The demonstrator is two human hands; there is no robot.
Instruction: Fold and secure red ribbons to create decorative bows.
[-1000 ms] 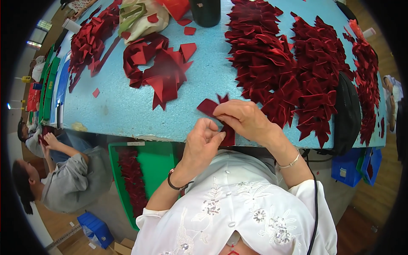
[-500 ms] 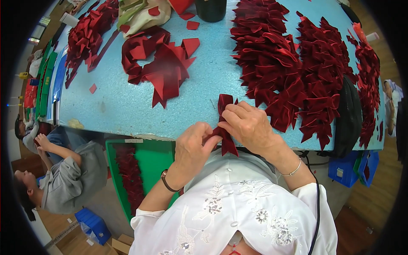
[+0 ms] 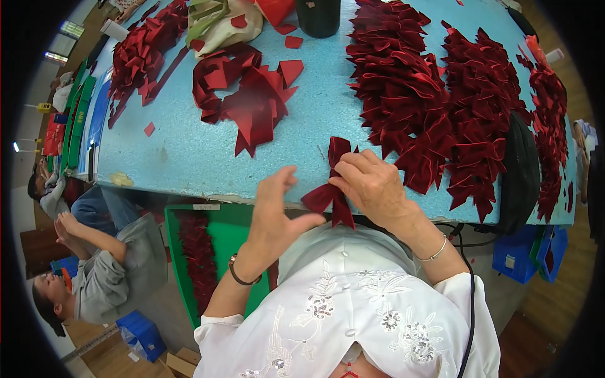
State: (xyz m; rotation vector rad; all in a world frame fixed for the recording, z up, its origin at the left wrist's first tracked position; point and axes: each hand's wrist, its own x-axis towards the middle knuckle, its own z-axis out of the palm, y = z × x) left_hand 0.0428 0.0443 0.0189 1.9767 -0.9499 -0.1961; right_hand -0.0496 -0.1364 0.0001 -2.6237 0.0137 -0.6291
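A dark red velvet bow (image 3: 338,205) is pinched at its middle in my right hand (image 3: 373,187), over the table's front edge. One loop points away from me, another toward the left, and a tail hangs down near my white blouse. My left hand (image 3: 272,214) is off the bow, just to its left, with thumb and fingers spread and nothing between them. Rows of finished-looking red bows (image 3: 403,82) lie to the right of my hands. Loose red ribbon strips (image 3: 252,101) lie in a tangle beyond my left hand.
More ribbon pieces (image 3: 148,53) are heaped at the far left of the blue table (image 3: 183,160). A dark cylindrical container (image 3: 318,17) and a cloth bag (image 3: 220,25) stand at the back. A green bin (image 3: 236,233) with bows sits below left. A seated person (image 3: 113,264) is at the left.
My left hand has let go of the bow and moved left, its fingers opening. The bow's left loop now shows. My right hand keeps its pinch.
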